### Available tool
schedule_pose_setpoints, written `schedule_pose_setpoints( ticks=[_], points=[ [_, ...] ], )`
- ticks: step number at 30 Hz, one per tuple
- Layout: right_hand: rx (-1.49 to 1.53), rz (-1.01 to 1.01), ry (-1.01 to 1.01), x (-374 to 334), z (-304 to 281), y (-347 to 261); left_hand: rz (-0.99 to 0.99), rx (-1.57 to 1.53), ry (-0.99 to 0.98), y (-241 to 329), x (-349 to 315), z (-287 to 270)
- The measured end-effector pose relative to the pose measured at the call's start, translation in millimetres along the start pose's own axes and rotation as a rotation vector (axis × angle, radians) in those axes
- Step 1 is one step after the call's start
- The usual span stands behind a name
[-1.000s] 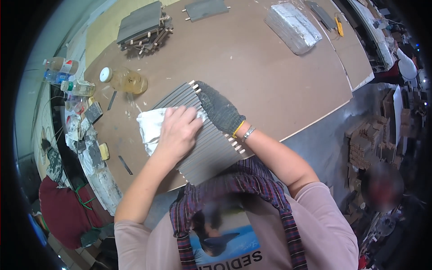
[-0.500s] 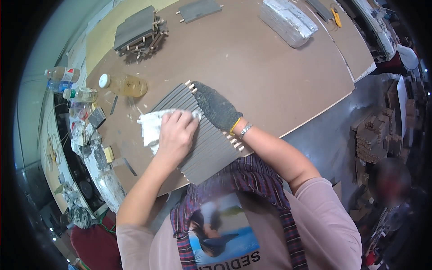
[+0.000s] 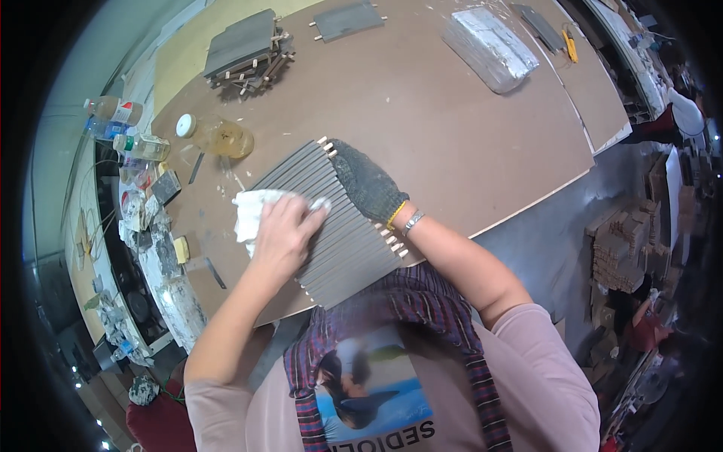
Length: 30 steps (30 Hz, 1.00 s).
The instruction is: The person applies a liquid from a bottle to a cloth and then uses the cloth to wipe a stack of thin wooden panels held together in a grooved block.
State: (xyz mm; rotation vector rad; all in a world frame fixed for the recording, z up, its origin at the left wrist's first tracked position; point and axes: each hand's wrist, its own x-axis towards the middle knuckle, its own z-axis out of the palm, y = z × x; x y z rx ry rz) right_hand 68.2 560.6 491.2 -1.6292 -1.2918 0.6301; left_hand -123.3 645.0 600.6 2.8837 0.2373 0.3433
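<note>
A row of thin grey boards (image 3: 339, 252) lies overlapped in front of me, with pale wooden pegs (image 3: 391, 239) sticking out along the right edge. My bare left hand (image 3: 285, 228) is closed on a crumpled white cloth (image 3: 252, 215) and presses it against the boards' upper left part. On the right edge, my right hand (image 3: 367, 183) wears a dark glove with a yellow cuff. It grips the boards beside the upper pegs; its fingertips are partly hidden.
At the far left stand a stack of pegged boards (image 3: 245, 49) and a jar of yellowish liquid (image 3: 226, 139). One pegged board (image 3: 349, 21) lies at the back. A plastic-wrapped bundle (image 3: 493, 49) and a yellow cutter (image 3: 570, 47) are far right. Bottles (image 3: 143, 147) line the left side.
My left hand has slid a little left and toward me across the boards with the cloth. My right hand keeps its place on the edge. The whole view has shifted slightly.
</note>
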Motion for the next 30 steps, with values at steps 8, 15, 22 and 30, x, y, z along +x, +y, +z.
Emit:
schedule_pose_setpoints(
  ticks=[8, 15, 22, 30],
  points=[
    [0.045, 0.077, -0.029, 5, 0, -8, -0.079, 0.052, 0.054, 3, -17, -1],
    [0.025, 0.088, 0.006, 5, -1, -4, -0.189, 0.086, 0.017, 2, -45, -9],
    [-0.068, 0.014, -0.01, 4, -1, 4, -0.154, -0.019, -0.012, 8, -33, -10],
    [0.039, 0.08, -0.06, 3, -1, 3, -0.107, -0.106, 0.04, 25, 13, 10]
  ],
)
